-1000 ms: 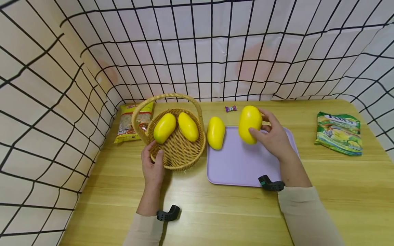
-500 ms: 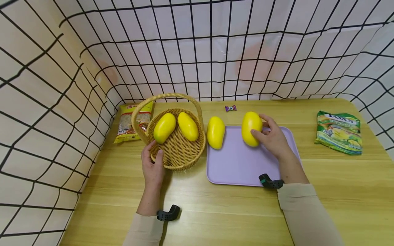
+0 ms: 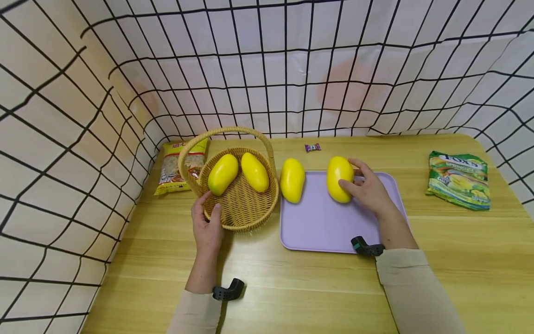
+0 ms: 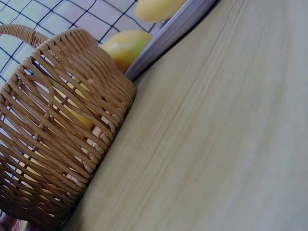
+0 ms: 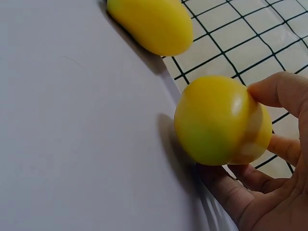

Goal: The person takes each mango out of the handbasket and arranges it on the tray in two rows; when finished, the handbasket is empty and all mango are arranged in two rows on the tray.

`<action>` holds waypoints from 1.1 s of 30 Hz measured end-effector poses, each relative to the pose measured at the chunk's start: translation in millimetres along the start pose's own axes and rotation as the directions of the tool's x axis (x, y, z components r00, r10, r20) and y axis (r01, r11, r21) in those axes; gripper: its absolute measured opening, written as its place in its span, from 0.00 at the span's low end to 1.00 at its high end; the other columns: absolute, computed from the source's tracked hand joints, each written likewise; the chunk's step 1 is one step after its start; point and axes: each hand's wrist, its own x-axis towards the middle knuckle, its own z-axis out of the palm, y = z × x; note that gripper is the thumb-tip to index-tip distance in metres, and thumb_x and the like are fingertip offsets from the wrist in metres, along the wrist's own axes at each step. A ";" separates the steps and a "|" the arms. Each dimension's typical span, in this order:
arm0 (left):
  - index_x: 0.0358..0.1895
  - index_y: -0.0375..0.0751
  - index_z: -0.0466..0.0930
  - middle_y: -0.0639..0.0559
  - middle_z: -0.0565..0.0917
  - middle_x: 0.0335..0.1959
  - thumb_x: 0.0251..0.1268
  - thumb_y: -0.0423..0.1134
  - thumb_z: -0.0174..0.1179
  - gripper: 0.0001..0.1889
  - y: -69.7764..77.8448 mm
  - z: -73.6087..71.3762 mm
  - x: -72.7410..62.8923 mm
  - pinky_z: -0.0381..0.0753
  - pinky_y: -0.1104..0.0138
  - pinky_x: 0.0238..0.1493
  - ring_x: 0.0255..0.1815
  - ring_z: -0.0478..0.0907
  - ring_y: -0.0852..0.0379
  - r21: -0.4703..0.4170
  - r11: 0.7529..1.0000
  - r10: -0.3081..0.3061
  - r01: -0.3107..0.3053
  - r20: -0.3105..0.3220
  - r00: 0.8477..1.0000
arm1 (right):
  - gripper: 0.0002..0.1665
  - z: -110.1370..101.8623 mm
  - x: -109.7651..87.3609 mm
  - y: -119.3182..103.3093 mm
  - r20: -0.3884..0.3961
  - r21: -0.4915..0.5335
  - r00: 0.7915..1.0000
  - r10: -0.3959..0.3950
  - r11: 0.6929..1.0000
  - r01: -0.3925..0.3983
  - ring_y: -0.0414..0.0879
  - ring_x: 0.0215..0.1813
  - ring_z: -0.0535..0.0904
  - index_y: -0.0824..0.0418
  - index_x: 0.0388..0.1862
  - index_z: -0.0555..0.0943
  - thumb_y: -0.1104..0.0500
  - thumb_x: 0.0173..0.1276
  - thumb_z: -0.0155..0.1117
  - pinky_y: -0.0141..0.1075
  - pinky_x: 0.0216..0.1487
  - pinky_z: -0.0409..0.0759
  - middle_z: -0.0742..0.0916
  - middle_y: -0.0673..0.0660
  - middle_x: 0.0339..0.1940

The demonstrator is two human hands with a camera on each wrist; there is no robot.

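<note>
My right hand [image 3: 371, 190] grips a yellow mango [image 3: 339, 178] between thumb and fingers, over the back part of the lavender tray [image 3: 325, 232]. In the right wrist view this mango [image 5: 216, 120] casts a shadow on the tray; whether it touches cannot be told. Another mango [image 3: 292, 181] lies at the tray's left back corner. Two more, one mango [image 3: 223, 174] on the left and one mango [image 3: 255, 172] on the right, lie inside the wicker basket [image 3: 246, 222]. At the basket's near left rim, my left hand [image 3: 207, 232] holds on with thumb and fingers.
Behind the basket on the left lies a yellow food packet [image 3: 179, 167]. A small purple wrapped candy [image 3: 313, 147] sits behind the tray. To the far right is a green Fox's packet [image 3: 459, 181]. A grid-patterned sheet [image 3: 275, 69] surrounds the wooden table [image 3: 292, 292].
My right hand has lowered the mango toward the tray, moving it slightly nearer to me. The left hand and the basket have stayed in place.
</note>
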 end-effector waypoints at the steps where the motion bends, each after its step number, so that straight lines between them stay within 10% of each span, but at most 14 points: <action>1: 0.67 0.41 0.73 0.41 0.67 0.71 0.71 0.37 0.57 0.23 -0.4 -0.2 0.0 0.55 0.46 0.79 0.76 0.61 0.45 0.001 1.000 0.001 -0.001 -0.001 1.000 | 0.50 0.2 0.0 0.2 -0.001 -0.001 1.000 -0.001 1.000 0.001 0.66 0.68 0.70 0.47 0.85 0.50 0.45 0.72 0.65 0.47 0.61 0.75 0.65 0.70 0.77; 33: 0.67 0.41 0.74 0.42 0.67 0.71 0.72 0.37 0.57 0.22 0.2 -0.7 -0.8 0.56 0.50 0.79 0.76 0.61 0.48 -0.009 1.000 0.001 -0.001 0.005 1.000 | 0.49 3.7 0.9 -0.7 0.003 -0.046 0.999 0.044 0.998 -0.043 0.64 0.71 0.69 0.49 0.84 0.54 0.43 0.72 0.65 0.56 0.69 0.74 0.69 0.69 0.75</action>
